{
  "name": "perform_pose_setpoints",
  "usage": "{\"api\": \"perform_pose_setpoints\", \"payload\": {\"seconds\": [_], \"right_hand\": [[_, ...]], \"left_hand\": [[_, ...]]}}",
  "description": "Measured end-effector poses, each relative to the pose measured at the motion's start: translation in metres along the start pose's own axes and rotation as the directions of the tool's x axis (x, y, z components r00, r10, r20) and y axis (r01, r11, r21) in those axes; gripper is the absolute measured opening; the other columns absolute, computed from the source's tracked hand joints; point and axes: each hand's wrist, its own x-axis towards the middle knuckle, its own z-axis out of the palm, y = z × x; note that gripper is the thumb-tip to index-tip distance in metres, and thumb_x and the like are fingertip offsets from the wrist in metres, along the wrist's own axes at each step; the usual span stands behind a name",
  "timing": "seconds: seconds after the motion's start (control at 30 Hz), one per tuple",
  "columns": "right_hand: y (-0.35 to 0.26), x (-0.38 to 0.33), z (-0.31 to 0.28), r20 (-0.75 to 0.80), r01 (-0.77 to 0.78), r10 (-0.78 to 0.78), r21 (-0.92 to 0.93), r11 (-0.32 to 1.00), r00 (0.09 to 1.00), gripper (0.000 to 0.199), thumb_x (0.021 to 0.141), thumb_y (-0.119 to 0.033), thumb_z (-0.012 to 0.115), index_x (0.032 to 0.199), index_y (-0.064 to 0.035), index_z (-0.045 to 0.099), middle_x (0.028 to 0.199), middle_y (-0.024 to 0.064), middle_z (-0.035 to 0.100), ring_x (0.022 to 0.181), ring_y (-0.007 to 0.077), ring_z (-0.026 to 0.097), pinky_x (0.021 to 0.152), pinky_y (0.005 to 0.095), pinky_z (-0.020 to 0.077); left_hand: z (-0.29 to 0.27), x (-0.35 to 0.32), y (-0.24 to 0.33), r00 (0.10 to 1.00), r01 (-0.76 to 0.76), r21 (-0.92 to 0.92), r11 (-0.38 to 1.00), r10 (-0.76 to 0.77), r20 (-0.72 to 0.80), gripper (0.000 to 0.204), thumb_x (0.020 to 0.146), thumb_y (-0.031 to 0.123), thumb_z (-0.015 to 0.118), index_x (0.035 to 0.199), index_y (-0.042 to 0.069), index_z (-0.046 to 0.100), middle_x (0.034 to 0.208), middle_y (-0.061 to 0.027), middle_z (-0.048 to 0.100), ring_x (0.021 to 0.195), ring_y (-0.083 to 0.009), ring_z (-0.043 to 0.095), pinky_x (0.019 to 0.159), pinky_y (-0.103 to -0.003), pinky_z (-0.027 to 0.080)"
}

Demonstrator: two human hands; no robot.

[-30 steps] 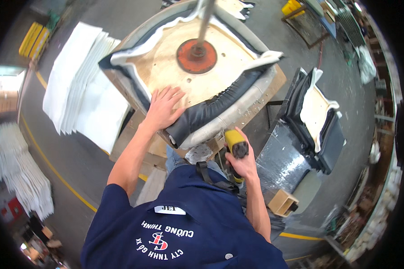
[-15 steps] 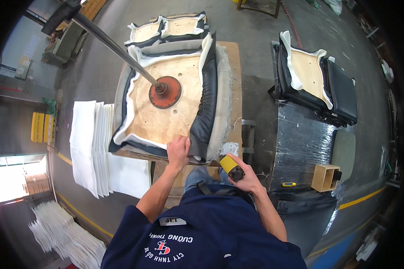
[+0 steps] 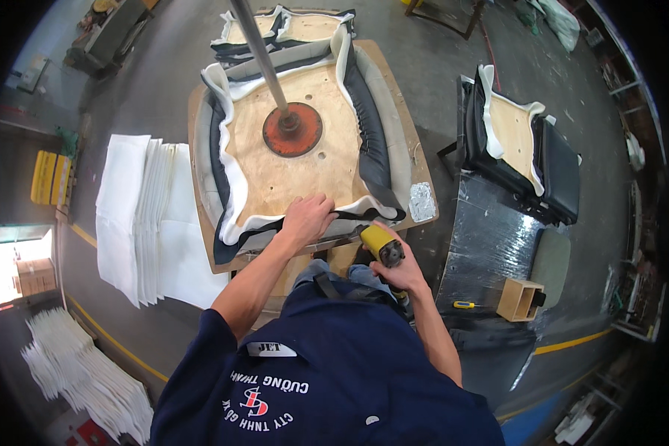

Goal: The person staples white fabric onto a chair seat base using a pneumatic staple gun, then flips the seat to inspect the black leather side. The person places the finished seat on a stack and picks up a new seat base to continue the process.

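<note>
An upholstered seat lies underside up, its bare plywood base (image 3: 275,182) framed by white padding (image 3: 234,178) and a black cover (image 3: 368,134). At its near edge, my left hand (image 3: 307,221) is closed on the cover, fingers curled over onto the plywood. My right hand (image 3: 407,271) grips a yellow and black staple gun (image 3: 380,243), whose nose is close to the near edge right of my left hand; whether it touches is hidden. A round red press plate (image 3: 293,129) on a metal rod (image 3: 260,56) rests on the plywood.
Beneath the seat is a turntable-like wooden board (image 3: 386,74). White sheets (image 3: 123,215) are stacked at left. On the right, a film-covered table (image 3: 483,238) holds more black seat pieces (image 3: 524,145), a small wooden box (image 3: 518,299) and a yellow tool (image 3: 464,305).
The seat and board have turned slightly, and the view has shifted. My left hand has moved along the near edge, and the staple gun is now nearer that edge.
</note>
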Motion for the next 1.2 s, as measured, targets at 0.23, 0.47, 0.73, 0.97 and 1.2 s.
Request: {"api": "perform_pose_setpoints", "payload": {"seconds": [0.23,0.47,0.73,0.97,1.2], "right_hand": [[-0.007,0.027,-0.011,-0.076,-0.073,0.076,0.041,0.997,0.994,0.090,0.078,0.014,0.065,0.159,-0.0150,0.038,0.113,0.0097,0.071,0.067,0.0135,0.064,0.062,0.0293,0.0564],[-0.017,0.040,-0.014,-0.098,-0.099,0.105,0.070,0.993,0.990,0.089,0.078,0.014,0.063,0.160,-0.0096,0.035,0.110,0.0099,0.071,0.064,0.0143,0.064,0.061,0.0300,0.0557],[-0.044,0.060,-0.008,-0.145,-0.139,0.140,0.014,0.990,0.979,0.085,0.077,0.010,0.067,0.156,-0.0120,0.044,0.106,0.0085,0.069,0.068,0.0141,0.066,0.064,0.0298,0.0558],[-0.065,0.099,0.000,-0.106,-0.167,0.150,-0.185,0.968,0.983,0.084,0.076,0.008,0.065,0.156,-0.0074,0.042,0.104,0.0100,0.071,0.067,0.0152,0.067,0.063,0.0312,0.0560],[-0.079,0.123,0.009,-0.155,-0.282,0.250,-0.243,0.928,0.956,0.075,0.077,-0.006,0.067,0.149,-0.0065,0.048,0.112,0.0237,0.070,0.099,0.0367,0.066,0.086,0.0417,0.0536]], "left_hand": [[0.011,0.017,0.002,0.995,-0.020,0.051,0.998,0.025,-0.100,0.022,0.091,0.033,0.072,0.097,0.012,0.065,0.091,-0.0053,0.064,0.090,-0.0245,0.066,0.075,-0.041,0.048],[0.010,0.043,-0.005,0.989,-0.072,0.182,0.981,0.093,-0.111,0.031,0.086,0.045,0.073,0.085,0.014,0.068,0.092,-0.0058,0.061,0.088,-0.0253,0.061,0.077,-0.040,0.044],[0.022,0.067,-0.038,0.971,-0.178,0.094,0.979,0.191,-0.145,0.035,0.084,0.047,0.075,0.072,0.014,0.070,0.104,-0.0070,0.054,0.108,-0.0307,0.049,0.090,-0.050,0.035],[0.024,0.081,-0.044,0.972,-0.180,0.089,0.980,0.191,-0.134,0.030,0.084,0.045,0.076,0.072,0.018,0.073,0.106,-0.0042,0.055,0.110,-0.0287,0.047,0.091,-0.050,0.033],[0.022,0.085,-0.042,0.980,-0.152,-0.001,0.988,0.151,-0.127,0.017,0.067,0.024,0.079,0.079,0.018,0.070,0.107,-0.0042,0.051,0.111,-0.0289,0.046,0.092,-0.049,0.030]]}}
